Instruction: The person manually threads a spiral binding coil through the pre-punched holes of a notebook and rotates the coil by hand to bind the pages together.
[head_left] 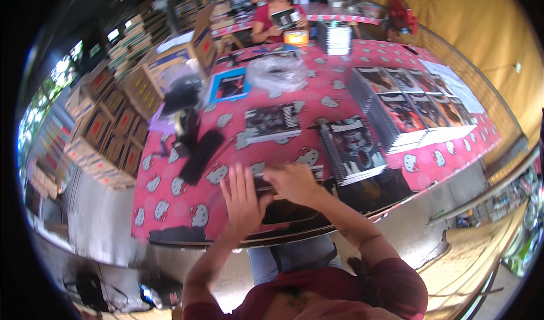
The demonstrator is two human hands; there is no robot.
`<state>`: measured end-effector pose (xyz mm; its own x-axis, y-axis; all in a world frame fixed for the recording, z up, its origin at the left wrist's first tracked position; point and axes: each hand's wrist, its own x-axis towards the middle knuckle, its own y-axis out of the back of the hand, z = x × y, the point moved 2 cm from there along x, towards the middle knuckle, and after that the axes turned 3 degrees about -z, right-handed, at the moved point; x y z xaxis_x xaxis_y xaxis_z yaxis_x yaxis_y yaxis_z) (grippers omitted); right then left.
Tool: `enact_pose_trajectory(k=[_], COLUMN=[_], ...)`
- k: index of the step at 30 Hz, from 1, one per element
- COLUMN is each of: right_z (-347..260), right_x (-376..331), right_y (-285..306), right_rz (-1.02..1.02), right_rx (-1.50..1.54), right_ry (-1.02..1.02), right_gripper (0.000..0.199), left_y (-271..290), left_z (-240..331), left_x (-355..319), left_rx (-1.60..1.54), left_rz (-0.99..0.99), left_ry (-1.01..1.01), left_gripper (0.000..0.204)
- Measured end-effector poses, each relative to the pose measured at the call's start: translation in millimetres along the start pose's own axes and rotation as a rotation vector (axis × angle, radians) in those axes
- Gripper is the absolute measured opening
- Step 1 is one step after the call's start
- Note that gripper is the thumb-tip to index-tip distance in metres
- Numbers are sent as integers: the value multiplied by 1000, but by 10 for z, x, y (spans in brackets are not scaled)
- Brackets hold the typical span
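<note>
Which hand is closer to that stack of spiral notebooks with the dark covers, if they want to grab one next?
Probably the right hand. It rests on the dark notebook at the table edge, next to the stack of spiral notebooks. The left hand is open with spread fingers, farther from that stack.

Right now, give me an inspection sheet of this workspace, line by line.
Surface: table under a pink cloth with white cat shapes.
Job's things: dark notebook at the near edge, under both hands; whether spiral bound cannot be told.
Clutter: notebook stacks, single notebook, black binding strips, clear plastic bag.
Grip: left hand open, fingers spread; right hand pressing on the notebook's top edge, grip unclear.
Cables: nothing seen.
Surroundings: cardboard boxes stacked left; another person seated at the far end.
</note>
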<state>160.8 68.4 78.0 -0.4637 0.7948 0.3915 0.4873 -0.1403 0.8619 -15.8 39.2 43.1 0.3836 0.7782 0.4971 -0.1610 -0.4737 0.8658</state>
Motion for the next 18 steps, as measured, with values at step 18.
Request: enact_pose_trajectory(k=[18], right_z=[57], right_x=[-98], right_y=[250], right_rz=[-82], right_rx=[-63], right_ry=[-10], right_gripper=[19], left_y=[84], left_z=[-87], left_x=[449], left_rx=[71], left_rz=[75], left_ry=[-16], left_gripper=[84])
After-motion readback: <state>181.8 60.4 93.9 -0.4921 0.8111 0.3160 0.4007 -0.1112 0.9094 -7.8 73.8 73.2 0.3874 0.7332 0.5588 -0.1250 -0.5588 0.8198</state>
